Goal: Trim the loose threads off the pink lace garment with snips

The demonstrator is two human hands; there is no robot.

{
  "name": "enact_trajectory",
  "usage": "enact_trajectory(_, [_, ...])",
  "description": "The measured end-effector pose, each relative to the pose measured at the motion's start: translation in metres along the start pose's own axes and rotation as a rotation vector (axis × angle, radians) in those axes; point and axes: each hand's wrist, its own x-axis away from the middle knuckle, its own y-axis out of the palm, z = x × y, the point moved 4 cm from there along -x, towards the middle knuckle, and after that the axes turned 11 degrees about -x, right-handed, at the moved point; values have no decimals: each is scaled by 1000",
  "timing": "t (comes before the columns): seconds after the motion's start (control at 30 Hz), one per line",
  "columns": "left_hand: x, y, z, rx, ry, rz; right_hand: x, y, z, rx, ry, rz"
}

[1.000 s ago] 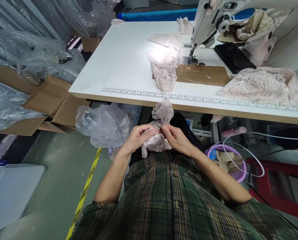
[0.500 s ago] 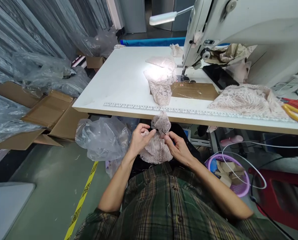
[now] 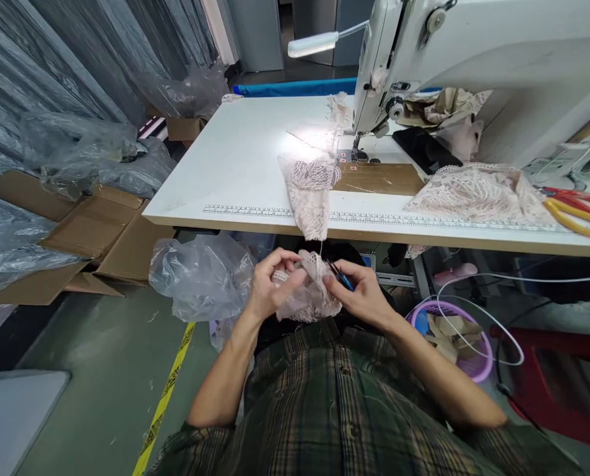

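Head view, sole view on record, clock read from the hands as centre. Located at centre, over the lap and just short of the table (image 3: 230,152) edge: held lace piece (image 3: 319,302), pale pink, bunched. Entering from between 7 and 8 o'clock: left hand (image 3: 269,287), fingers curled, thumb pressed in toward them, lace gathered in the pinch. Entering from 4 o'clock: right hand (image 3: 361,294), fingers wrapped round a small blue-and-black tool (image 3: 345,281), possibly thread snips, tip directed toward 10 o'clock, close at the lace; contact of tip with lace not possible to confirm. Noted at 12 o'clock: second lace piece (image 3: 310,208), hanging over the table edge, with a fine thread (image 3: 321,247) apparently running down toward the held one. Also noted: sewing machine (image 3: 423,66) at 1 o'clock, lace heap (image 3: 478,195) at 2, scissors (image 3: 582,215) near 3, plastic bag (image 3: 203,277) at 9. Step in hand, as judged: close handwork with the tool on the lace, probably at a thread. Next move, as judged: calls for lace kept steady in the left pinch and tip guided onto the thread alone, without nicking the openwork.
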Motion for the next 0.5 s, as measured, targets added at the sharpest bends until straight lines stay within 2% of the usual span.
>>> enact_trajectory(0.07, [-1,-4,-5,85,-53,-61,17,4,0,-56,42,-98])
enact_trajectory(0.17, [0,8,-5,221,-84,-278,31,8,1,-73,54,-154])
enact_trajectory(0.23, [1,18,-2,310,-89,-353,33,8,3,-67,52,-161])
enact_trajectory(0.33, [2,22,0,344,-84,-350,27,2,9,-35,56,-182])
enact_trajectory(0.5, [5,17,-5,241,-169,-351,7,-12,20,37,116,-190])
